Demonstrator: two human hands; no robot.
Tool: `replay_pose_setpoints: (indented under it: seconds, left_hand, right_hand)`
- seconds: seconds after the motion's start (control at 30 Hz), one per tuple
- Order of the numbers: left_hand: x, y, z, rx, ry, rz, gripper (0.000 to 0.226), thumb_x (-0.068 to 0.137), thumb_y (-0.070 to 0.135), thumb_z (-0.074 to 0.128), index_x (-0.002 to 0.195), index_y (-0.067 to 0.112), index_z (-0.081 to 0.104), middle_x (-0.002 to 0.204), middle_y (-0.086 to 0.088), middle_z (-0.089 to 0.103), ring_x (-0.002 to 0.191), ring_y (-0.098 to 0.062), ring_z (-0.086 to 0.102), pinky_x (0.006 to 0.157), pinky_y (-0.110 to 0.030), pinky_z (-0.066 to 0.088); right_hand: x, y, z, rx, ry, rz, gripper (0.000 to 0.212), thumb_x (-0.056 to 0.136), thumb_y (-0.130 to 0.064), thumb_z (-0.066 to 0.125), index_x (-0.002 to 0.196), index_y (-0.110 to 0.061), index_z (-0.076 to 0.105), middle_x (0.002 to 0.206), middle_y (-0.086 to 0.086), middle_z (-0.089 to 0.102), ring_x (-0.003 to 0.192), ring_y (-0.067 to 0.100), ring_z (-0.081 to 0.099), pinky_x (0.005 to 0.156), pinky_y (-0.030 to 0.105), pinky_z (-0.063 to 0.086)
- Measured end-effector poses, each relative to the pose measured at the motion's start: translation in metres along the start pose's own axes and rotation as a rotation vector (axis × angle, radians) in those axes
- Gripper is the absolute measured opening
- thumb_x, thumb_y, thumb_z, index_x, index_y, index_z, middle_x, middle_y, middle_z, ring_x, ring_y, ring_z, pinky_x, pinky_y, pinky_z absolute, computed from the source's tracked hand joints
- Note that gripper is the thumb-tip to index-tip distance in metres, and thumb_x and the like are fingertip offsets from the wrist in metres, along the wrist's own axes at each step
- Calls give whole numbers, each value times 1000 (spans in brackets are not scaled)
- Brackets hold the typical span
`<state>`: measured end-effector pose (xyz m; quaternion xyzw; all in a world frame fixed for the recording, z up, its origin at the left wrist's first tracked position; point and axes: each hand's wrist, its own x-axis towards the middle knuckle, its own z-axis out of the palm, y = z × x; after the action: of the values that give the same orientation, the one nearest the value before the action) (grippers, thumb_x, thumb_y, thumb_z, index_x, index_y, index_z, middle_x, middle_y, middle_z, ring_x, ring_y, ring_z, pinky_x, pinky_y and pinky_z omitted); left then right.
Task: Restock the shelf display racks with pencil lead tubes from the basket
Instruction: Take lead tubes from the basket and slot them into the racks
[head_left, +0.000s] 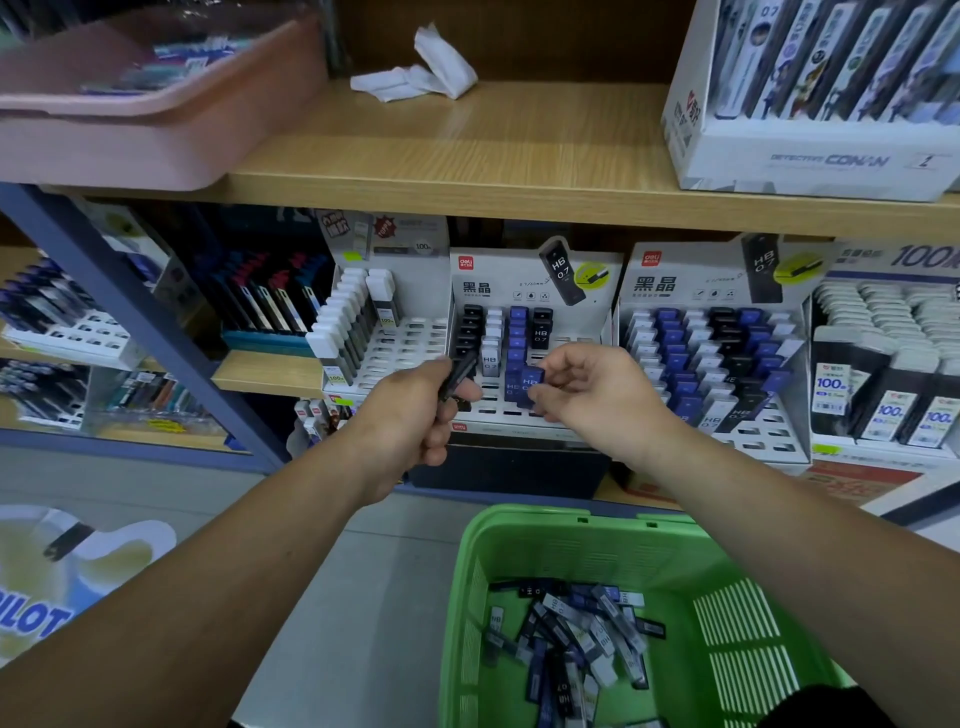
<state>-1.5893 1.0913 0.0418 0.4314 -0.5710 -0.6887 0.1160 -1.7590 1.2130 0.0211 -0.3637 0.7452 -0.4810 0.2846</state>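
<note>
My left hand (415, 410) grips black lead tubes (460, 375) in front of the middle display rack (524, 332). My right hand (587, 389) pinches a blue lead tube (530, 384) at the rack's blue column. The rack holds black, white and blue tubes in rows, with open slots on its right side. Below, a green basket (597, 551) holds several loose lead tubes (571, 639) in a heap.
A fuller rack (717, 358) stands to the right, and a white-capped rack (363, 332) to the left. The wooden shelf (519, 156) above carries a pink tray (130, 104), crumpled paper (421, 73) and a white pen box (810, 104).
</note>
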Motion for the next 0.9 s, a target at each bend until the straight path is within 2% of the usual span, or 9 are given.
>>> replay_pose_setpoints:
  seconds: [0.07, 0.13, 0.23, 0.4, 0.5, 0.6, 0.77, 0.83, 0.9]
  left_hand:
    - [2, -3, -1, 35, -6, 31, 26, 107, 21, 46, 102, 8, 68, 71, -3, 40, 53, -14, 34, 50, -29, 32]
    - [4, -5, -2, 62, 4, 66, 18, 107, 16, 48, 102, 13, 65, 77, -4, 44, 56, -13, 40, 51, -29, 40]
    - [5, -5, -3, 95, 12, 100, 20, 107, 11, 47, 110, 16, 67, 85, -6, 51, 60, -13, 48, 56, -30, 48]
    - [1, -4, -6, 106, 30, 139, 21, 103, 3, 52, 113, 15, 66, 92, -9, 60, 65, -14, 55, 65, -32, 57]
    - [0, -5, -10, 111, 70, 157, 19, 101, 3, 59, 118, 11, 63, 98, -13, 64, 64, -12, 60, 63, -28, 59]
    - [-3, -4, -12, 109, 105, 190, 17, 100, 2, 62, 116, 8, 62, 95, -14, 65, 62, -11, 61, 61, -27, 61]
    - [-7, -3, -14, 88, 129, 215, 17, 98, 1, 67, 112, 7, 60, 90, -14, 70, 64, -14, 66, 62, -25, 60]
    - [-7, -3, -16, 82, 150, 223, 16, 96, 0, 69, 109, 8, 61, 83, -10, 70, 69, -18, 69, 64, -26, 60]
    - [-6, -3, -17, 81, 174, 232, 17, 95, -1, 70, 107, 8, 62, 79, -7, 70, 74, -22, 71, 70, -31, 63]
  right_hand:
    - [0, 3, 2, 20, -1, 7, 20, 90, -1, 75, 84, -20, 67, 86, 10, 71, 83, 28, 74, 85, 47, 62]
    - [1, 4, 6, 36, -2, 16, 20, 91, -1, 74, 86, -20, 68, 86, 9, 71, 81, 28, 75, 86, 47, 62]
    - [3, 5, 10, 75, 7, 36, 21, 91, 1, 73, 85, -18, 66, 83, 11, 68, 78, 28, 74, 84, 49, 63]
    - [6, 2, 11, 47, -2, 66, 20, 92, 1, 72, 81, -14, 65, 83, 11, 69, 77, 22, 73, 76, 35, 64]
    - [7, 2, 12, -24, -5, 54, 18, 90, -2, 75, 80, -15, 68, 82, 10, 73, 77, 21, 76, 80, 39, 64]
    - [7, 1, 12, 4, -7, 70, 20, 90, 1, 74, 77, -13, 67, 79, 11, 72, 73, 18, 75, 82, 45, 64]
    - [9, 8, 14, -67, 22, 48, 22, 88, -3, 77, 72, -14, 68, 78, 15, 74, 80, 29, 76, 82, 53, 62]
    - [10, 9, 14, -92, 32, 52, 24, 88, -5, 78, 70, -17, 67, 75, 12, 74, 79, 29, 76, 80, 49, 63]
    - [12, 10, 15, -135, 33, 41, 25, 87, -7, 79, 69, -18, 68, 73, 9, 73, 76, 28, 74, 75, 39, 62]
